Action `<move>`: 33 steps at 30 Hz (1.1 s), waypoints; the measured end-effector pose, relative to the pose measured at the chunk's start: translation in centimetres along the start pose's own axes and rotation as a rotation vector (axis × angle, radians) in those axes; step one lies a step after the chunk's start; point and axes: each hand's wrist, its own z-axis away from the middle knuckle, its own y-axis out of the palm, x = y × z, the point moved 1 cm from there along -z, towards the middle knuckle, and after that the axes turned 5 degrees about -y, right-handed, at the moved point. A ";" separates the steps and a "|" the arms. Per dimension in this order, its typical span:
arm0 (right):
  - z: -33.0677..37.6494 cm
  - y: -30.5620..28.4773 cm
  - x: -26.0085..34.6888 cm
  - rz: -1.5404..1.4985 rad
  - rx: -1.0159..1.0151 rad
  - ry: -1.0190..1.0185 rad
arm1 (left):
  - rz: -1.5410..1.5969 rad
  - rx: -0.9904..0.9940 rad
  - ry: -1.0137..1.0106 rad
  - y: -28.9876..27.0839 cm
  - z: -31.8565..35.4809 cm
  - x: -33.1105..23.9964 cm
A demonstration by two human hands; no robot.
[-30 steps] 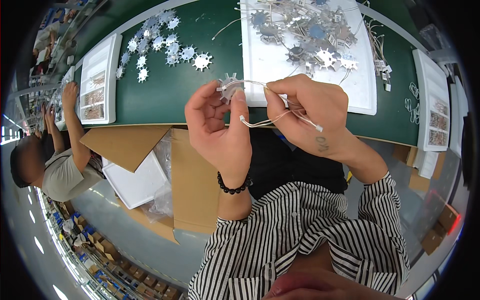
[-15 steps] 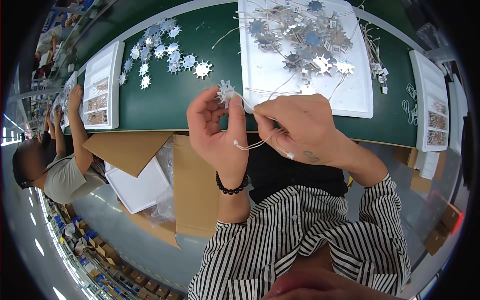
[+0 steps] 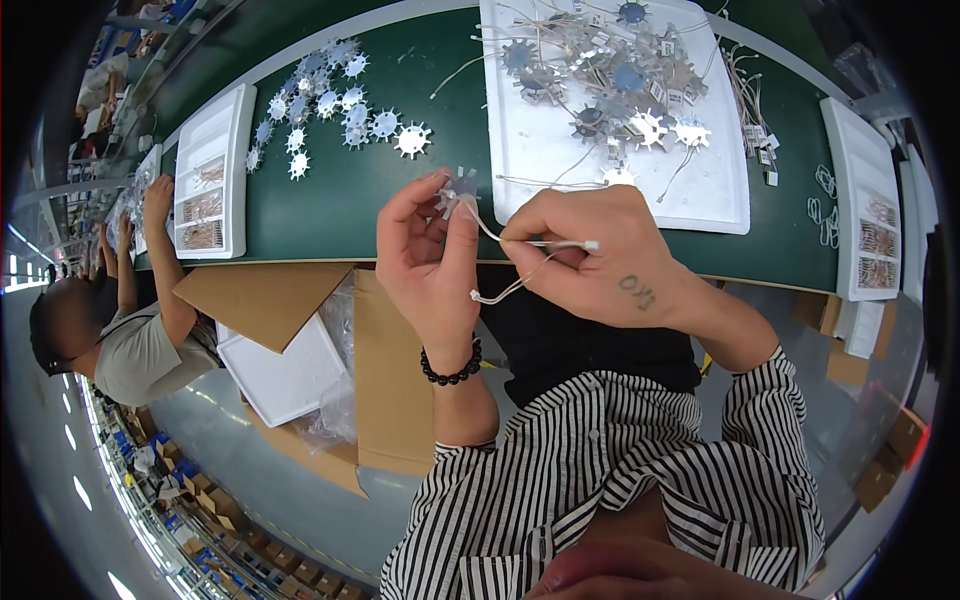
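Note:
Between the thumb and fingers of my left hand is a silvery gear-shaped metal plate with tabs around its rim. A white cable runs from the plate across to my right hand, which pinches it between thumb and forefinger. Beyond the pinch, two cable ends with small white connectors stick out, one lying over the right hand and one hanging below. Both hands are above the near edge of the green table. The fingertips of the right hand are partly hidden.
A white foam tray ahead bears a heap of cabled plates. Loose toothed plates lie at the left, wires at the right. Foam boxes stand at both sides. Below is an open cardboard box; a co-worker is at far left.
My right hand has turned slightly, and one connector end has swung up from below the hand to lie across it. The left hand still holds the plate.

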 end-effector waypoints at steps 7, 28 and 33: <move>-0.4 0.6 -0.2 -0.003 -0.015 0.070 | -0.008 0.038 0.074 -0.3 -0.1 0.5; 3.5 -5.3 -0.4 -0.306 -0.302 0.300 | -0.453 0.042 0.442 2.9 -3.0 -7.0; 0.4 -4.7 -0.6 -0.137 -0.076 0.154 | -0.461 0.324 0.467 5.1 -3.3 -8.3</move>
